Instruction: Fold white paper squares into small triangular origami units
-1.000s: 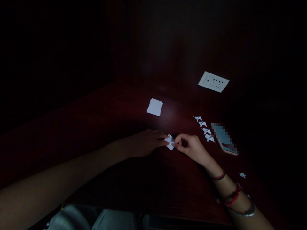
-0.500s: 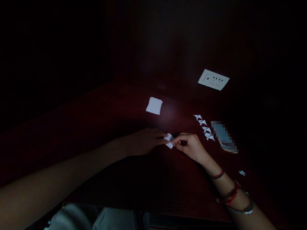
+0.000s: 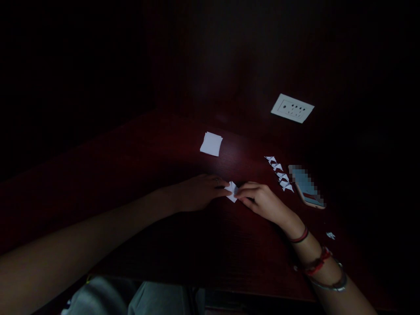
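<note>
A small piece of folded white paper [image 3: 231, 192] lies on the dark red table between my two hands. My left hand [image 3: 203, 192] rests low over the tabletop, fingers stretched out, its fingertips touching the paper's left side. At the right edge of the same paper, my right hand [image 3: 259, 197] has its thumb and fingers pressed together on it. The dim light hides the exact folds under the fingertips. Beyond my hands sits a stack of square white paper sheets [image 3: 211, 144].
Several small folded paper pieces [image 3: 277, 167] form a row to the right, beside a phone [image 3: 306, 186]. Tiny white paper scraps [image 3: 330, 235] lie near my right forearm. A white wall socket [image 3: 292, 108] is behind the table [image 3: 183, 245].
My right fingers have closed down and flattened against the paper's right edge, where a gap showed between thumb and finger before. My left hand has stayed nearly still.
</note>
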`<state>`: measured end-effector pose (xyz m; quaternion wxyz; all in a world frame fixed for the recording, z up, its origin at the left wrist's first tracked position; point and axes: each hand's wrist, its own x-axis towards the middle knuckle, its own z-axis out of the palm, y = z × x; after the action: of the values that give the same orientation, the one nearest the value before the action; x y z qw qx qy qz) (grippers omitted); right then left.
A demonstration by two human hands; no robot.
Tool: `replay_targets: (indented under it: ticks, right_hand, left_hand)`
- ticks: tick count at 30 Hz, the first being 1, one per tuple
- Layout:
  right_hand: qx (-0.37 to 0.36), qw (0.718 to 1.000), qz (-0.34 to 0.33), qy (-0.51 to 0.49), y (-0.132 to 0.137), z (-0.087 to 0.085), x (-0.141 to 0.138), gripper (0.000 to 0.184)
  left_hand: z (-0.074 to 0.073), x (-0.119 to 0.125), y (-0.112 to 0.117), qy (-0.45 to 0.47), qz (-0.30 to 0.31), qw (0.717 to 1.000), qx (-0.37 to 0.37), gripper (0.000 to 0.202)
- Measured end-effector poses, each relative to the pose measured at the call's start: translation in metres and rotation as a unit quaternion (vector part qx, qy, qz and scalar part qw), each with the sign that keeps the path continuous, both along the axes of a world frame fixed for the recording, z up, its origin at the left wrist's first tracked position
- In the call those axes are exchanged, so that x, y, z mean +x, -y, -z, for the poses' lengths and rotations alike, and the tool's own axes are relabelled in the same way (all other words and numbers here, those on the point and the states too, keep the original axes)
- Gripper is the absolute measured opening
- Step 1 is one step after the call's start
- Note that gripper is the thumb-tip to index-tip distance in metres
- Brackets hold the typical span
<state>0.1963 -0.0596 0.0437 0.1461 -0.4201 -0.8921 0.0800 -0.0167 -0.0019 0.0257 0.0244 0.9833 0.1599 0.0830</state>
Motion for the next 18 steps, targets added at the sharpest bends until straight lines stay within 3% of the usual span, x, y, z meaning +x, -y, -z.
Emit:
replay_targets:
  ticks: [18]
  right_hand:
    - [-0.025, 0.997, -0.041, -0.055, -0.0007, -0.0025, 0.0024, 0.026]
  left_hand:
    - [-0.0021, -0.0009, 0.0068, -0.012, -0.012, 1.000, 0.021, 0.050]
